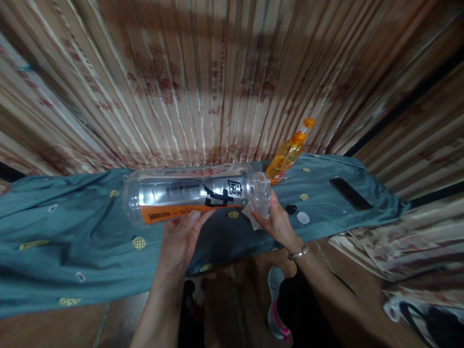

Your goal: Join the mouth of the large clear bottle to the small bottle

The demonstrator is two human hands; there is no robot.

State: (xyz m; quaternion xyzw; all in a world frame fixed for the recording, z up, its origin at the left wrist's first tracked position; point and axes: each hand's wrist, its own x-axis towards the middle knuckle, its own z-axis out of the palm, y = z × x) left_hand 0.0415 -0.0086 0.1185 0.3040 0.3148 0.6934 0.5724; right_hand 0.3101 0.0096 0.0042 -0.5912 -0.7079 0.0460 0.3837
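My left hand (183,232) grips a large clear plastic bottle (192,191) from below. The bottle lies on its side in the air, its silver and orange label facing me and its neck to the right. My right hand (277,220) is closed around a small clear container (261,200) at the bottle's mouth; its exact kind is hard to make out. Below those fingers a pale tissue-like piece (255,221) shows. I cannot tell whether the bottle's mouth touches the container or whether anything flows. Behind it stands an orange pump bottle (286,157) with yellow liquid.
A green patterned cloth (90,241) covers the long narrow surface. To the right are a black phone (350,194), a small black cap-like thing (290,209) and a white disc (303,217). Pleated curtains (181,72) hang behind. A shoe (277,299) is on the tiled floor.
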